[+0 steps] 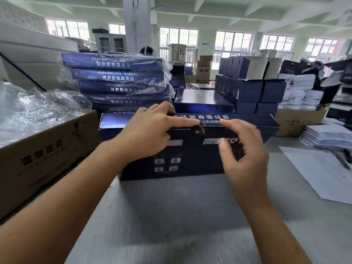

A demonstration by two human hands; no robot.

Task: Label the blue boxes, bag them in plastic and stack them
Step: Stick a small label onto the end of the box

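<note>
Head cam: the blue box [190,155] stands on its long edge dead centre on the grey table [181,216]. The left hand [150,130] grips its top edge, fingers hooked over the far side, with the index finger [186,121] laid flat along the edge and its tip at a small sticker [199,129]. The right hand [245,149] hovers at the box's front face, fingers half curled around nothing; it's too blurry to tell whether it touches. At 11 o'clock is a stack of bagged boxes [118,79], at 9 o'clock a cardboard carton [47,155] of clear plastic bags [38,105], and at 3 o'clock paper sheets [323,168].
</note>
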